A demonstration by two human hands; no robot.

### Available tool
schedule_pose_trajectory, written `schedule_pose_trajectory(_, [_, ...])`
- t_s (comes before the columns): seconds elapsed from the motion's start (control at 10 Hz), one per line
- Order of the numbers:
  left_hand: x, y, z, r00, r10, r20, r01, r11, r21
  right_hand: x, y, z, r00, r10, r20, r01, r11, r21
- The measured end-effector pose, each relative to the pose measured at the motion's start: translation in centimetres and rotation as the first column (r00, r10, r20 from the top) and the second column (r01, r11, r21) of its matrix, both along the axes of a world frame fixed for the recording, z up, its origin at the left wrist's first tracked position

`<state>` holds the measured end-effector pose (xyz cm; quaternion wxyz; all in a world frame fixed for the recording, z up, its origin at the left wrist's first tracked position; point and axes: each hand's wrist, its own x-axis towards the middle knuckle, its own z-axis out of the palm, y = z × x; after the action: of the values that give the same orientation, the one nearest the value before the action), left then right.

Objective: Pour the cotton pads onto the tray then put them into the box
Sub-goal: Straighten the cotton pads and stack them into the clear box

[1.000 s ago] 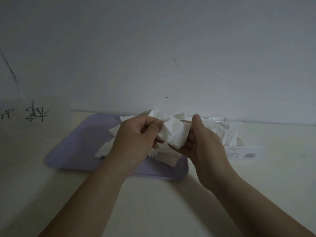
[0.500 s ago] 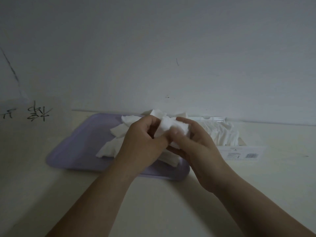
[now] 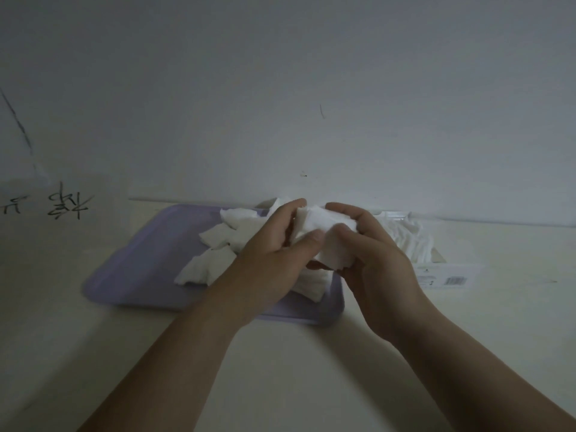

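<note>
I see the left hand [image 3: 271, 254] and right hand [image 3: 377, 260] together, both gripping one bunch of cotton pads [image 3: 321, 226] above the purple tray's [image 3: 140, 260] right end. Loose pads [image 3: 215, 260] lie on the tray. The box [image 3: 445, 275], just right of it, holds more.

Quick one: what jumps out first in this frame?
Mid-frame, the left hand and right hand grip a white wad of cotton pads above the lavender tray, at its right end. Loose pads lie scattered on the tray, and the box to its right holds more.
</note>
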<state>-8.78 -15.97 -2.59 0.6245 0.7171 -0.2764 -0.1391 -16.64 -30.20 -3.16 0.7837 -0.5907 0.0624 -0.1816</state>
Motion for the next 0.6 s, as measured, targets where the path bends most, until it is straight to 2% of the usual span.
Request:
schedule_pose_trajectory(0.2, [-1.7,-0.4,0.2,0.998,-0.05,-0.023,0.052,0.995,0.081,-0.2,0.2,0.0,1.0,0.022,0.007,-0.02,0.983,-0.185])
schedule_pose_trajectory(0.3, [-2.4,-0.6,0.6,0.998,-0.055,0.03,0.053,0.996,0.078,-0.1,0.5,-0.1,0.998,0.061,0.007,-0.057,0.964,-0.261])
schedule_pose_trajectory(0.5, [-0.5,-0.5,-0.3,0.996,0.035,0.085,-0.042,0.996,0.081,0.0,0.1,0.2,1.0,0.007,0.003,-0.006,0.966,-0.259])
schedule_pose_trajectory(0.6, [-0.5,-0.6,-0.5,0.997,0.01,0.076,-0.014,0.999,0.043,0.2,0.1,-0.1,0.997,0.037,-0.068,-0.051,0.974,-0.22])
